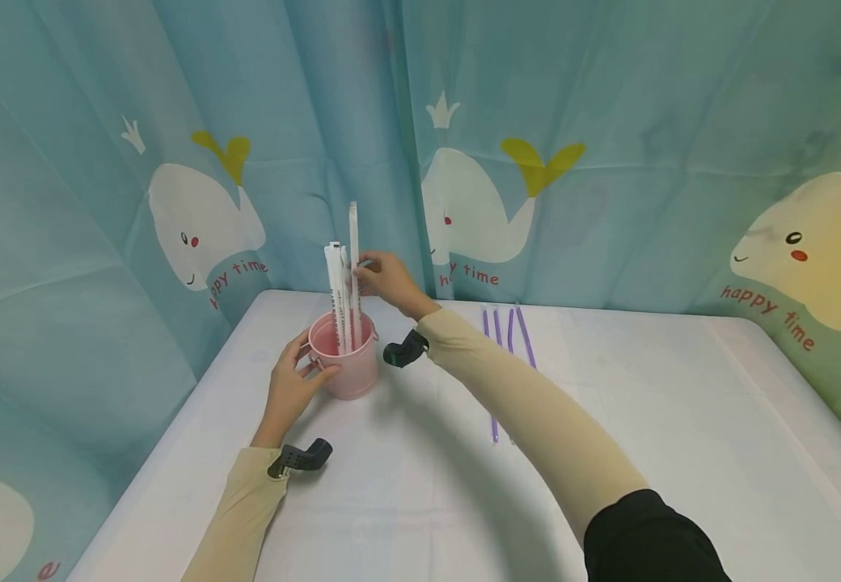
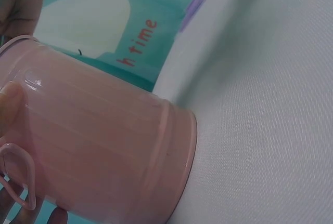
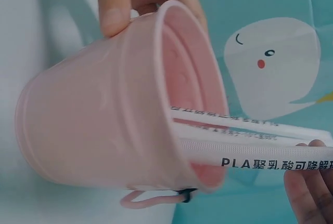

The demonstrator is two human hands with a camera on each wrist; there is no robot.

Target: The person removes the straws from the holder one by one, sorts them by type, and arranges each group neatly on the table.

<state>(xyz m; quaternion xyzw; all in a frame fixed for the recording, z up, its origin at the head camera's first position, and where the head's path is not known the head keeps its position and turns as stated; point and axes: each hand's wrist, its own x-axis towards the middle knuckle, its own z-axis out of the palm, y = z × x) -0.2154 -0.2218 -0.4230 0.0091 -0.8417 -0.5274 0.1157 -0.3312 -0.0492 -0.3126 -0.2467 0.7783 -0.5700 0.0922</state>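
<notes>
I have the left hand point(image 1: 293, 384) holding the pink bucket point(image 1: 351, 376), thumb on the near side just below the rim and the other fingers spread round the left side. That grip is only partly curled, as wide as the bucket wall needs. The bucket stands upright on the white counter point(image 1: 682, 404), toward its far left corner; my left wrist view shows its base down on the surface.

With the right hand point(image 1: 387, 279), I have the tall packet point(image 1: 353, 234), a slim white strip, pinched above the bucket's rim. This grip is nearly closed, fingertips against the strip; I cannot make out the thumb. The packet stands nearly upright, its lower end inside the bucket and its top above the other white packets point(image 1: 335, 283), which lean in the bucket just to the left. From the right wrist I read "PLA" and Chinese characters on a strip beside the fingers.

Right of the bucket, well apart from it, I see purple sticks point(image 1: 526, 338) lying on the counter, partly hidden by the right sleeve point(image 1: 537, 420). Behind everything hangs a blue-green curtain point(image 1: 610, 73) printed with whales and "happy time".
</notes>
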